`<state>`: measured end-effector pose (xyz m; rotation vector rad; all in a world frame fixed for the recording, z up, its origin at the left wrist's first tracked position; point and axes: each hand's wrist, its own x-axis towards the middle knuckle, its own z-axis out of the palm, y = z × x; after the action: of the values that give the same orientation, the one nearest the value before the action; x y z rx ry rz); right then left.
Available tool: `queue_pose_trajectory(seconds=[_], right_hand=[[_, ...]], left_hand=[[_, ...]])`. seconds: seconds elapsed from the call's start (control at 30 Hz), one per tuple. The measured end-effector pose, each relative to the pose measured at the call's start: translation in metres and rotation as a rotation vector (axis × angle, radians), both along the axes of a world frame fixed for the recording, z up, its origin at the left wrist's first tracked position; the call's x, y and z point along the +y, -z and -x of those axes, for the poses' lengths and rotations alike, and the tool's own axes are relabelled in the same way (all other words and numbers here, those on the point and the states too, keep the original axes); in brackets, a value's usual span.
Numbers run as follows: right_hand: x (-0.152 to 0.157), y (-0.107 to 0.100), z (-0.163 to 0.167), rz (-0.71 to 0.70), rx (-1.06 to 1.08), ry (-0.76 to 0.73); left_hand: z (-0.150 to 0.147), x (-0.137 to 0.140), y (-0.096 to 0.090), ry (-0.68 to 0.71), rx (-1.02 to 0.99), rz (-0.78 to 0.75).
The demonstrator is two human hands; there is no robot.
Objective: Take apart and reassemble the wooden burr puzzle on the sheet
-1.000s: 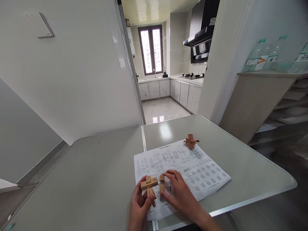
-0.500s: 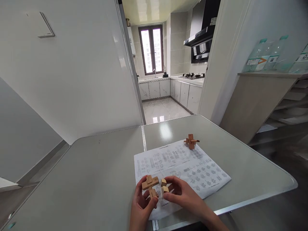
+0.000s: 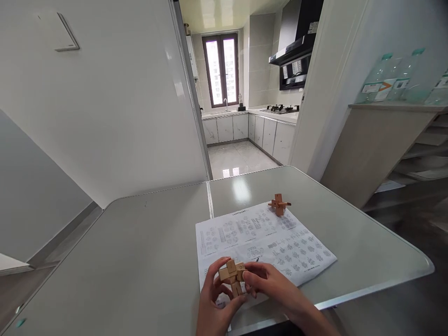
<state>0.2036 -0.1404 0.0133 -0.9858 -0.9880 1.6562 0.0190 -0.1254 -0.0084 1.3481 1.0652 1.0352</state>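
Observation:
Just above the near part of a printed sheet (image 3: 245, 228), a wooden burr puzzle (image 3: 230, 271) of crossed, notched pieces is between my hands. My left hand (image 3: 217, 298) is closed round its left side, fingers at the top and thumb at the bottom. On the other side, my right hand (image 3: 273, 284) pinches the puzzle's right end with thumb and forefinger. My fingers partly hide the pieces on that side. Another, darker wooden burr puzzle (image 3: 278, 204) stands at the sheet's far right corner, apart from both hands.
The sheet of small diagrams lies on a pale grey-green folding table (image 3: 140, 252) with a seam down it. Right of the table is a cabinet (image 3: 381, 140) with several plastic bottles (image 3: 402, 81) on top. Behind it a doorway opens on a kitchen.
My right hand has moved left, bringing its light notched piece against the pieces in my left hand, where a gap showed before. My left hand has shifted slightly right.

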Motion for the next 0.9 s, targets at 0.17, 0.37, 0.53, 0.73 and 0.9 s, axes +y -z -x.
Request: queue_pose_trajectory(seconds=[0.17,0.37,0.53,0.73,0.9], right_hand=[[-0.002,-0.001,-0.004,-0.024,-0.041,-0.023],[-0.004,-0.004,-0.004,-0.06,-0.006,-0.098],[-0.005,0.004,-0.003,-0.069,-0.049,-0.004],[-0.006,0.005,-0.002,-0.259,-0.344,0.034],[-0.008,-0.004,-0.002,-0.376,-0.559,0.09]], left_hand=[[-0.002,-0.001,-0.003,0.023,0.056,-0.015],[-0.006,-0.004,-0.004,0.038,0.08,-0.024],[-0.008,-0.003,-0.007,0.038,0.029,0.023],[-0.003,0.002,-0.01,0.105,-0.052,0.098],[0.003,0.003,-0.005,0.107,-0.042,0.093]])
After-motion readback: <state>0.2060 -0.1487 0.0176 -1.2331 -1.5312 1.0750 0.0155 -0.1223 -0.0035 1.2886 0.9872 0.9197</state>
